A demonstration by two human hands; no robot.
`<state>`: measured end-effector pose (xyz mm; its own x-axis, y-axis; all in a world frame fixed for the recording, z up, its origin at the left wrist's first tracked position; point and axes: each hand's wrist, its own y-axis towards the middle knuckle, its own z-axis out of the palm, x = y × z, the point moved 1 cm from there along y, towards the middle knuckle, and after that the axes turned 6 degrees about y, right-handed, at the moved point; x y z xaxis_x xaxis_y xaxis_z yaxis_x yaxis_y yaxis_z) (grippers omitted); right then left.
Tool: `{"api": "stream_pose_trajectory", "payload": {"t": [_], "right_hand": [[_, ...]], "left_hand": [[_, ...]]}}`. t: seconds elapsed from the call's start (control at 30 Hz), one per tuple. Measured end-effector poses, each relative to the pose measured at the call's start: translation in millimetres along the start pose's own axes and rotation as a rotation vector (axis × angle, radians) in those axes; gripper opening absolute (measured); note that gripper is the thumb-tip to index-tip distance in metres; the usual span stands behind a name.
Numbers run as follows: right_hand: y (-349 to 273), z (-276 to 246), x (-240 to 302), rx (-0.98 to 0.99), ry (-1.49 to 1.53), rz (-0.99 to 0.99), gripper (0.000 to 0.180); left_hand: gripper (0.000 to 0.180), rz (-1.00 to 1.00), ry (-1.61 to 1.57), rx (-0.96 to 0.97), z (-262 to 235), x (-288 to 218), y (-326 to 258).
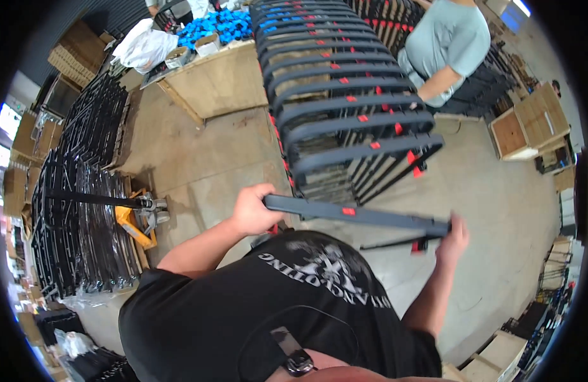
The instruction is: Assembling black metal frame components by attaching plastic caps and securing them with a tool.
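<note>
A dark grey metal frame (389,218) with rounded corners and a red tag is held across the front of my body. My left hand (256,209) is wrapped round its left corner. At the other end, my right hand (456,239) grips the right corner, slightly blurred. Below that end hangs a thin black bar with a red piece (419,246). Just beyond stands a long row of similar frames (373,146), side by side, each with red tags. The held frame is apart from the nearest one in the row; its lower part is hidden by my body.
A person in a grey-green shirt (447,44) stands right of the row. At far left is a wooden table (217,83) with blue parts (217,27) and a white bag (144,46). Stacked black frames (84,216) and a yellow pallet jack (133,226) stand left. Wooden boxes (530,124) are at right.
</note>
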<state>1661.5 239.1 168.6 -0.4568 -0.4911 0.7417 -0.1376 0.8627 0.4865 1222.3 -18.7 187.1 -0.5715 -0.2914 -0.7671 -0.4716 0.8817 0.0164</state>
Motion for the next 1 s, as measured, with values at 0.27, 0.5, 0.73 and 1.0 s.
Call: {"api": "stream_pose_trajectory", "payload": {"t": [0.27, 0.5, 0.73, 1.0], "right_hand": [[117, 58, -68, 0.212, 0.559, 0.406, 0.032], [166, 91, -105, 0.251, 0.633, 0.479, 0.028], [190, 111, -138, 0.255, 0.614, 0.460, 0.033], [182, 107, -133, 0.319, 0.589, 0.557, 0.030]], "left_hand": [[0.025, -0.274, 0.137, -0.152, 94, -33, -14], [0.023, -0.289, 0.009, -0.265, 125, -50, 16], [0.024, -0.336, 0.014, -0.255, 131, -63, 29], [0.022, -0.293, 0.005, -0.298, 127, -53, 42]]}}
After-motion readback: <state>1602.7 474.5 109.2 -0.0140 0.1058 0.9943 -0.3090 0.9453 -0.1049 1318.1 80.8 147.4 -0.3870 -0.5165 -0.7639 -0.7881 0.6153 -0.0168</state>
